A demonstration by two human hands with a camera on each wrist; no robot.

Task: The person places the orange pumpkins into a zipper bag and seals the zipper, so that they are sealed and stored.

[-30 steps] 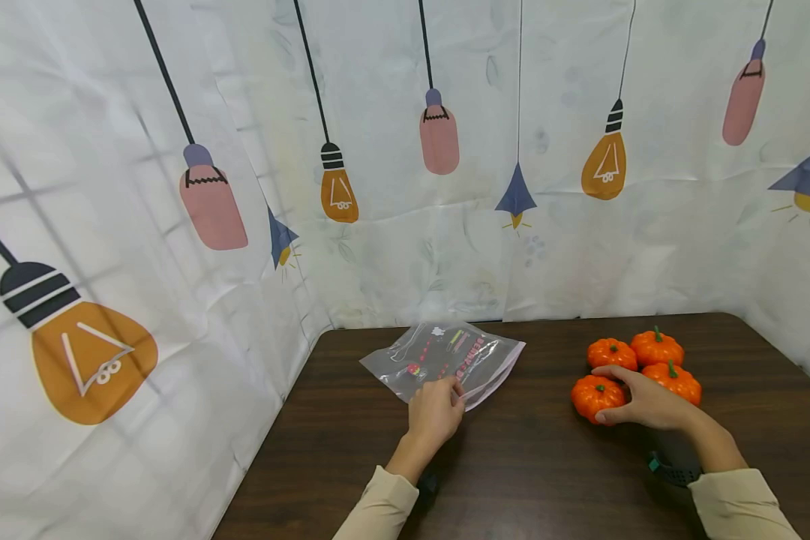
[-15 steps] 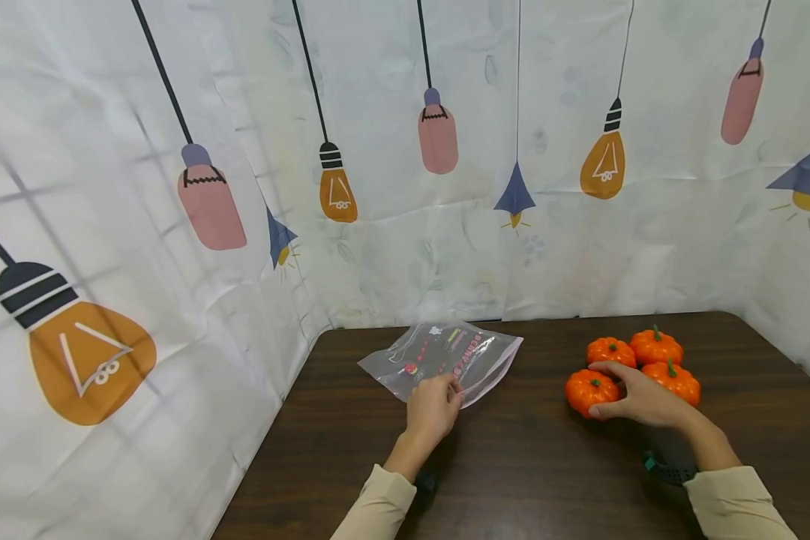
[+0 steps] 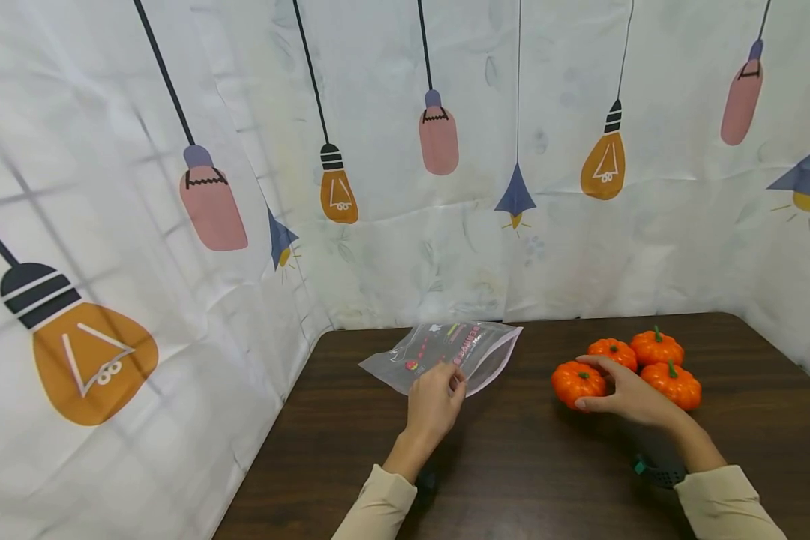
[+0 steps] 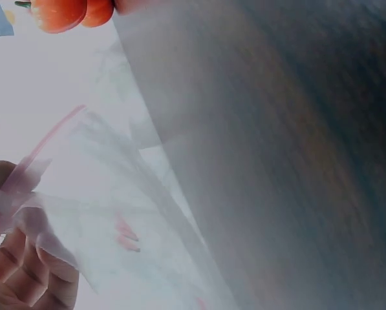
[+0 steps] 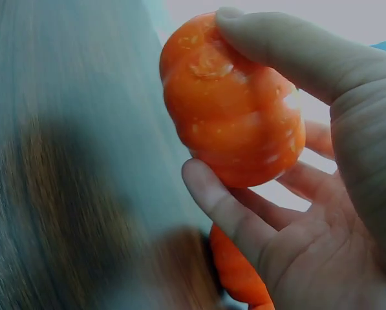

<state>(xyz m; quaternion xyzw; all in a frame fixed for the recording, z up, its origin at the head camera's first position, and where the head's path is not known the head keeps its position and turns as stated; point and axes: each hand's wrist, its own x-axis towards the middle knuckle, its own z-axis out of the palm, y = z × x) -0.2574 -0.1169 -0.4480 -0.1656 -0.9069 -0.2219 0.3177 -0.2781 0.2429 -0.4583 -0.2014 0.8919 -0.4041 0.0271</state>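
The left hand [image 3: 435,401] pinches the near edge of a clear printed plastic bag [image 3: 439,349], whose mouth gapes on its right side. In the left wrist view the bag's pink-edged rim [image 4: 53,132] lies between thumb and curled fingers [image 4: 34,265]. An orange pumpkin [image 3: 576,384] is gripped by the right hand [image 3: 631,394], fingers round its far side and thumb on its near side. The right wrist view shows this pumpkin [image 5: 231,103] between thumb and fingers, its underside exposed.
Three other orange pumpkins stand close together at the right: one at the back left [image 3: 612,351], one at the back right [image 3: 657,348], one in front [image 3: 673,384]. The dark wooden table [image 3: 513,480] meets a white patterned curtain [image 3: 405,262] behind and at the left.
The right hand has moved left with the gripped pumpkin, away from the other three. The bag's near edge has risen with the left hand, and its mouth gapes wider.
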